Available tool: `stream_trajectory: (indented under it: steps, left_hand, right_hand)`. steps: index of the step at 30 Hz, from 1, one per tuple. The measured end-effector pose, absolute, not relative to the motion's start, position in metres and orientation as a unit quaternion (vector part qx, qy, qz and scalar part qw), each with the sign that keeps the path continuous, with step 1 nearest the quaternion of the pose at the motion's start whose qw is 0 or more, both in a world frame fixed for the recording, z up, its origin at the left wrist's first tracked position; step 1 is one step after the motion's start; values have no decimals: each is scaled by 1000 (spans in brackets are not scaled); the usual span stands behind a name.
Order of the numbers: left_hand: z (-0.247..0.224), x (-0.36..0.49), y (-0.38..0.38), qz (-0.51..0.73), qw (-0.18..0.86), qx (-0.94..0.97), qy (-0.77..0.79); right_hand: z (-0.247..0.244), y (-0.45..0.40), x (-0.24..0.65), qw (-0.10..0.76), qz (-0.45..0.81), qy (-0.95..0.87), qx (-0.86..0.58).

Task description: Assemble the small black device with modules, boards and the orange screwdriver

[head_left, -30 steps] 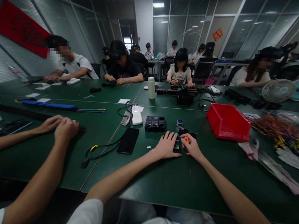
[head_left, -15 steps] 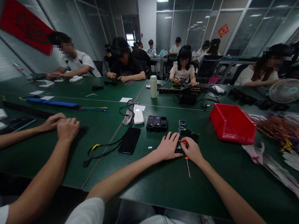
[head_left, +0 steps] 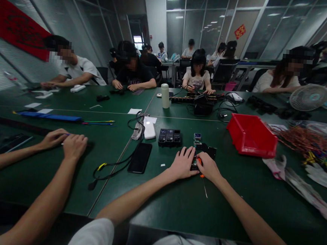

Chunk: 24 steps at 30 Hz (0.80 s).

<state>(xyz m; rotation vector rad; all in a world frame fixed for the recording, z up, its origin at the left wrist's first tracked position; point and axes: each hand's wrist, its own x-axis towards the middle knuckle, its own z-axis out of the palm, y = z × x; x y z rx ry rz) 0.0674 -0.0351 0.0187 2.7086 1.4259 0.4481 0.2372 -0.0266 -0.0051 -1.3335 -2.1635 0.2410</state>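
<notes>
My left hand [head_left: 182, 162] lies with its fingers spread and stretched forward, its fingertips and thumb at the edge of a small green circuit board [head_left: 194, 164]. Pressed against the other side of that board, my right hand [head_left: 208, 167] has its fingers closed round the orange handle of a screwdriver [head_left: 199, 162]. The thin metal shaft points back toward me, over the table. My hands hide much of the board. Just beyond my fingers sits a small module with a square display [head_left: 197, 137]. A flat black piece [head_left: 210, 152] lies behind my right hand.
Left of my hands are a black three-bay case [head_left: 170, 137], a phone [head_left: 140, 158], a white device [head_left: 149, 129] and a looped black cable [head_left: 111, 167]. A red bin [head_left: 251, 139] and gloves [head_left: 300, 184] lie right. A co-worker's hands [head_left: 74, 143] work at left.
The view has shifted slightly. My right hand has turned a little over the orange handle, covering more of it. My left hand stays in place on the board.
</notes>
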Motion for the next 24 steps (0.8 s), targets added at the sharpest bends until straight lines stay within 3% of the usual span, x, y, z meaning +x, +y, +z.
stream_trajectory:
  steps: [9, 16, 24]
  left_hand:
    - [20, 67, -32, 154, 32, 871, 466]
    - [26, 68, -33, 151, 37, 869, 470]
    - [29, 70, -32, 155, 51, 868, 470]
  right_hand:
    - [7, -26, 234, 364, 126, -768, -512]
    - [4, -23, 236, 448, 245, -680, -527]
    - [5, -26, 240, 452, 268, -667, -528]
